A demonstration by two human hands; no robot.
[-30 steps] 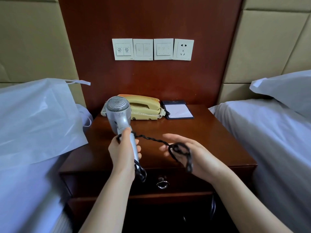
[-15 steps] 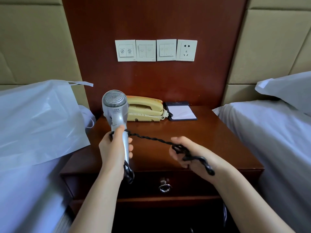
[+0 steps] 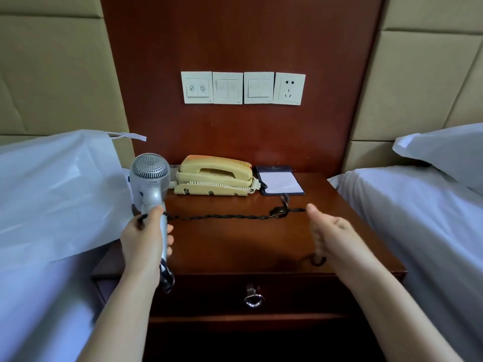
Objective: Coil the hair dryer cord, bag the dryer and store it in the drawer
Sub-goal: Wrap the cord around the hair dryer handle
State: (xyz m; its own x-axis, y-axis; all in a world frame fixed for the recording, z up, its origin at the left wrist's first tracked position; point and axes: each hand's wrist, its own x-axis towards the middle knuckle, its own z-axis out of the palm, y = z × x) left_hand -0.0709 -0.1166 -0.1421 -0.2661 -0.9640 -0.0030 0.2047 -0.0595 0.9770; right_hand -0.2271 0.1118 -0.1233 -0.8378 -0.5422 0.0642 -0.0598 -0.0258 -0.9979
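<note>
- Dark wood fills the back: a nightstand (image 3: 235,246) is set between two beds, and a yellow phone (image 3: 217,176) is kept at its back.
- Just left of the phone, the hair dryer (image 3: 150,176) is held up, with its round grey end turned toward the person.
- Its handle is gripped by the left hand (image 3: 143,241), in front and to the left of the phone. The fingers are wrapped right round it.
- The black cord (image 3: 222,216) is pulled tight in a line in front of the phone, from the left hand across to the right hand (image 3: 337,231).
- The right hand's fingers (image 3: 316,239) are curled in and its thumb is stuck up. The cord seems to be held inside, since a small loop is seen under the hand.
- The coiling looks only begun: most of the cord is stretched out, not wound up.
- The white bag (image 3: 52,192) is laid on the bed far left of the phone. Nothing can be seen inside it.
- The drawer (image 3: 209,293), below and in front of the phone, is shut. Bagging and putting away are both left to be done.
</note>
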